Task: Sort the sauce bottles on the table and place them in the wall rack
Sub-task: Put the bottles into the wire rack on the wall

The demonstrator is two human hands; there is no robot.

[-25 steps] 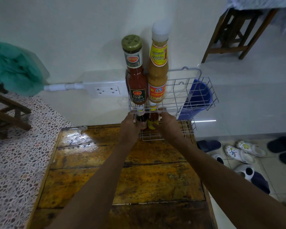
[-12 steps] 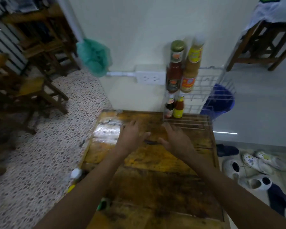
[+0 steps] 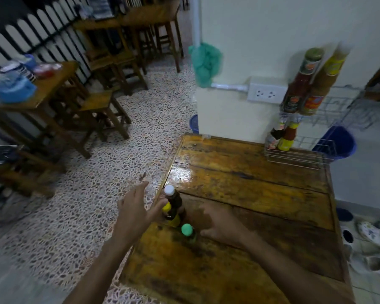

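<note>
Three small sauce bottles stand near the left edge of the wooden table [image 3: 261, 194]: a dark one with a white cap [image 3: 173, 199], a yellow-capped one [image 3: 169, 212] and a green-capped one [image 3: 188, 232]. My left hand [image 3: 138, 208] is spread just left of them, its thumb close to the yellow cap. My right hand [image 3: 219, 222] hovers just right of them, fingers loosely bent, holding nothing. The wire wall rack [image 3: 329, 115] holds two tall bottles [image 3: 309, 82] on its upper shelf and two small bottles [image 3: 282, 137] on the lower one.
A wall socket [image 3: 266, 93] sits left of the rack. A blue bucket [image 3: 336, 141] stands behind the table's far right corner. Shoes [image 3: 369, 235] lie on the floor at right. Wooden tables and stools [image 3: 92, 102] fill the left side.
Both hands left the two small bottles in the rack's lower shelf and drew back to the near left of the table. The view swung left, showing three more bottles.
</note>
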